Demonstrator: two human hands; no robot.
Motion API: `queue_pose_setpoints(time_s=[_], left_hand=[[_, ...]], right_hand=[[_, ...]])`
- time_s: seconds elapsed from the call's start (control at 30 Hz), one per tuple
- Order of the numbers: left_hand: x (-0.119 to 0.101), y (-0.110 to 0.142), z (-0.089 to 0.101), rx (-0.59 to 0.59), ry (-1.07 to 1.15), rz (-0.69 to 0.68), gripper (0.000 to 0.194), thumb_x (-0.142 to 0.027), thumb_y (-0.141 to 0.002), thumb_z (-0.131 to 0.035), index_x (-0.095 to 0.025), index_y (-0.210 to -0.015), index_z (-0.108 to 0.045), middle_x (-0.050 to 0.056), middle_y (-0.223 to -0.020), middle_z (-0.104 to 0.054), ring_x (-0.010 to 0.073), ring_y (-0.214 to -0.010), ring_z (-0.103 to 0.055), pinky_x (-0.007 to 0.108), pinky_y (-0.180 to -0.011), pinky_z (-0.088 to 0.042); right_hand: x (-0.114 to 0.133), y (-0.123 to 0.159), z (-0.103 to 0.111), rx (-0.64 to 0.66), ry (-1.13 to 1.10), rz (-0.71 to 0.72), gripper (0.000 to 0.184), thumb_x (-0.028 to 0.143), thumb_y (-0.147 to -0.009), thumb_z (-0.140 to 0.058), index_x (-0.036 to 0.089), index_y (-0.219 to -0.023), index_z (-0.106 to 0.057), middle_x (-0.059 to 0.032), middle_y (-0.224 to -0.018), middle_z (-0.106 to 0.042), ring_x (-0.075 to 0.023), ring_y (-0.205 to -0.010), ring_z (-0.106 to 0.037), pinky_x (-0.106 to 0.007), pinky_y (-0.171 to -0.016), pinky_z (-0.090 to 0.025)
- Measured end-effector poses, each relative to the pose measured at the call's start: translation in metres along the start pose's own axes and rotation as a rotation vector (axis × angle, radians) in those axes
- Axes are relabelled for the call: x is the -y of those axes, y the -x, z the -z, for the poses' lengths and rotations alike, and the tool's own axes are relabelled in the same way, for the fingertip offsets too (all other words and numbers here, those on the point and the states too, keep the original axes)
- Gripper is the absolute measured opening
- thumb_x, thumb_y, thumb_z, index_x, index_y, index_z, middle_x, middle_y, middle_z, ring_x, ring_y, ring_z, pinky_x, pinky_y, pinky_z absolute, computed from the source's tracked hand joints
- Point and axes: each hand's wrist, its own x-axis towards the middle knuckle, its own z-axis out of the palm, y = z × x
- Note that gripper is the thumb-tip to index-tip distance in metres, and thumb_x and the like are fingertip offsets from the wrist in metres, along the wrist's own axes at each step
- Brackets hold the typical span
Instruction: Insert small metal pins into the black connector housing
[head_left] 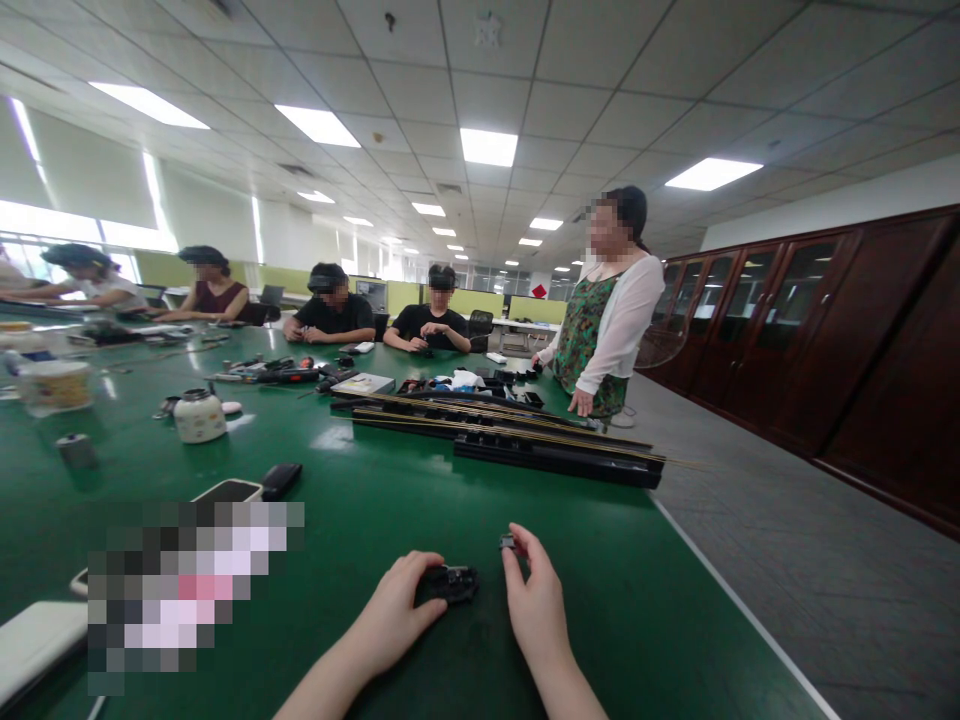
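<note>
Gripping a dark piece point(459, 584) by its left end, the left hand point(401, 605) has its thumb on the near edge and its fingers curled around the far side. The piece lies between the two hands, its visible part pointing rightward toward the right hand point(536, 595). Its longer side seems to run crosswise, left to right, over the desk point(375, 500) (the covered end makes the full outline hard to judge). Whether it rests on the surface or sits slightly above it, I cannot tell.

The right hand pinches a small part point(507, 542) between thumb and fingertips, on the side facing the left hand. The relation that matters is between these two objects: the small part is to the right of the dark piece and a little farther from the wearer, with a strip of green desk showing between them. They are near each other but not touching. The left hand is the nearer one to the dark piece, being in contact with it; the right hand stands just beside its free end, apart from it. Beyond both hands, well apart, a long black rail point(555, 463) lies across the desk.
</note>
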Motion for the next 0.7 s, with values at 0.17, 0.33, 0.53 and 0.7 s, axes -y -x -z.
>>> queue_pose_setpoints(time_s=[0.17,0.33,0.53,0.7], left_hand=[[0.0028,-0.0011,-0.0006,-0.005,0.000,-0.011,0.038,-0.019,-0.065,-0.056,-0.019,-0.103,-0.056,0.007,-0.103,-0.061,0.0224,-0.100,-0.054,0.036,-0.092,-0.039],[0.0037,-0.0007,-0.0010,-0.010,-0.003,-0.013,0.038,-0.019,-0.064,-0.057,-0.019,-0.102,-0.056,0.006,-0.103,-0.062,0.0227,-0.100,-0.054,0.036,-0.092,-0.039],[0.0046,-0.0001,-0.0013,-0.012,0.000,-0.012,0.038,-0.019,-0.064,-0.057,-0.020,-0.102,-0.056,0.005,-0.103,-0.062,0.0227,-0.100,-0.054,0.036,-0.092,-0.039],[0.0043,-0.0004,-0.0013,-0.012,0.005,-0.011,0.038,-0.019,-0.064,-0.057,-0.019,-0.102,-0.056,0.006,-0.103,-0.061,0.0228,-0.100,-0.054,0.036,-0.093,-0.039]], right_hand=[[0.0036,-0.0007,0.0031,-0.024,0.035,0.011,0.036,0.038,-0.079,-0.047,0.017,-0.106,-0.058,-0.0103,-0.109,-0.062,-0.0232,-0.101,-0.057,-0.036,-0.089,-0.045],[0.0076,0.0001,0.0046,-0.036,0.045,0.028,0.036,0.039,-0.080,-0.044,0.018,-0.106,-0.058,-0.0099,-0.109,-0.061,-0.0229,-0.102,-0.056,-0.036,-0.090,-0.044],[0.0067,0.0007,0.0046,-0.054,0.029,0.050,0.035,0.039,-0.081,-0.044,0.019,-0.107,-0.058,-0.0099,-0.109,-0.061,-0.0230,-0.101,-0.056,-0.036,-0.089,-0.044],[0.0056,0.0007,0.0045,-0.047,0.037,0.049,0.035,0.039,-0.081,-0.044,0.019,-0.106,-0.058,-0.0099,-0.109,-0.061,-0.0233,-0.102,-0.055,-0.037,-0.089,-0.044]])
